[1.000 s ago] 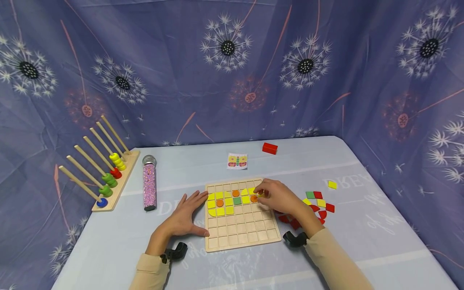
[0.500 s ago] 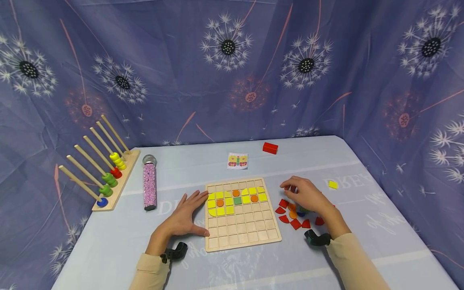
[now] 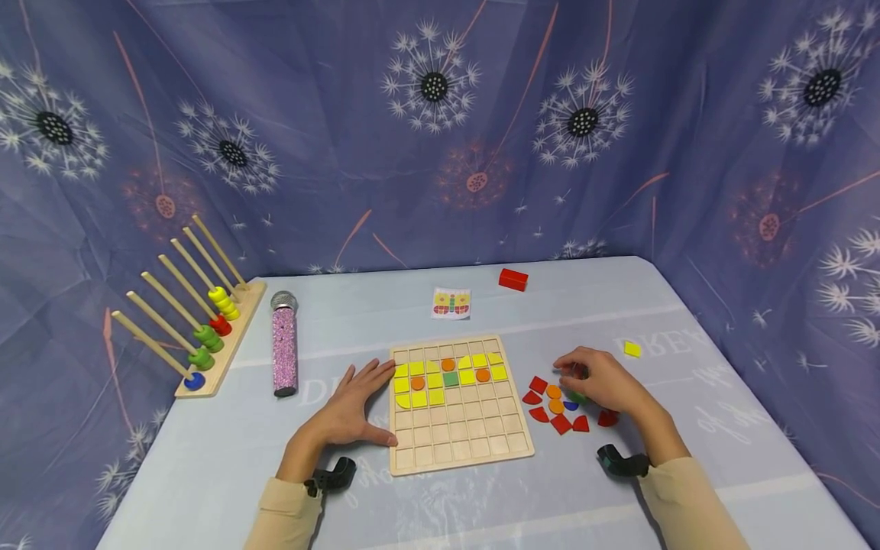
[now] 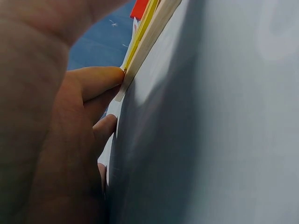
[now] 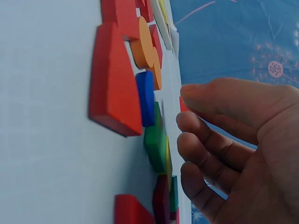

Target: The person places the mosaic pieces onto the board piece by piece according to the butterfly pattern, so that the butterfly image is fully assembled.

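Our right hand (image 3: 596,378) hovers over the loose red, orange, blue and green flat tiles (image 3: 561,424) to the right of the pale wooden grid board (image 3: 450,435); its fingers curve loosely, with nothing clearly pinched between them. Our left hand (image 3: 355,409) touches the board's left edge, fingers and thumb spread apart. We judge that light bracing enough to stop the board sliding.

To lift a tile cleanly, we should choose one free of its neighbours, pinch it by opposite sides, and avoid nudging the orange round tiles (image 3: 556,406) or the blue half-round tile (image 3: 571,406). A glance at the small printed butterfly card (image 3: 451,303) beyond the board would help us settle the colour and cell.

In the head view our right hand covers part of the pile. The right wrist view shows a sliver of red just past the fingertips; we cannot tell whether it is a near tile or something farther off. In the left wrist view, our own hand fills much of the frame, and only the board's edge shows.
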The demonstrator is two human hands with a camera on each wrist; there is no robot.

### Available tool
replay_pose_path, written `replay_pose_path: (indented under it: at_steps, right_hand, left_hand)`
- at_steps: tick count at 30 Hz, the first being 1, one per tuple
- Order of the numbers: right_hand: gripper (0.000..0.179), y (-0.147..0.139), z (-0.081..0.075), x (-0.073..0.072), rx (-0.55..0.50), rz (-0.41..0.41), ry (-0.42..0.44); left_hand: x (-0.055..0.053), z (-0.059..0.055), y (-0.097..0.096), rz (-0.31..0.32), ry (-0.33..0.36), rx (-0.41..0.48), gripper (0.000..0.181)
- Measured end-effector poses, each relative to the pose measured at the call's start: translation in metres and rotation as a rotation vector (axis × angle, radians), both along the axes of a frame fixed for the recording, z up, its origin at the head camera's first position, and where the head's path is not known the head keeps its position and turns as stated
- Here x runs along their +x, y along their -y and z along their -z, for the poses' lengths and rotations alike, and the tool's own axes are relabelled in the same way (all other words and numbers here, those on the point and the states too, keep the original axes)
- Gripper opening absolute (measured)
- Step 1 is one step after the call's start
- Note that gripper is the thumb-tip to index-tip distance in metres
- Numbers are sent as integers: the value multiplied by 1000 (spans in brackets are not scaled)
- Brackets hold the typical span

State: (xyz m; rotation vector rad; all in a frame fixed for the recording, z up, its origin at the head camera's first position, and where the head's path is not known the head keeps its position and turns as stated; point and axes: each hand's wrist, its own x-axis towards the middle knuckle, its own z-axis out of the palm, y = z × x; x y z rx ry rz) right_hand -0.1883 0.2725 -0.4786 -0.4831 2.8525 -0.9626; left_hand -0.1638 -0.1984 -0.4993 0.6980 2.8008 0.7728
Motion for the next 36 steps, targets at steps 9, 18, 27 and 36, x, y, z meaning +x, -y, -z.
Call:
replay_pose_path:
  at_steps: [9, 18, 27, 36]
  right_hand:
    - [27, -21, 4, 6, -43, 80, 6]
    - [33, -43, 8, 10, 33, 192, -89]
    - [34, -40, 10, 4, 92, 201, -83]
    - [30, -29, 7, -2, 50, 202, -85]
  left_hand:
    - [1, 0, 0, 6, -7, 7, 122]
    - [1, 1, 1, 3, -10, -3, 123]
    - [2, -1, 0, 6, -12, 16, 122]
    - [2, -2, 0, 5, -10, 13, 123]
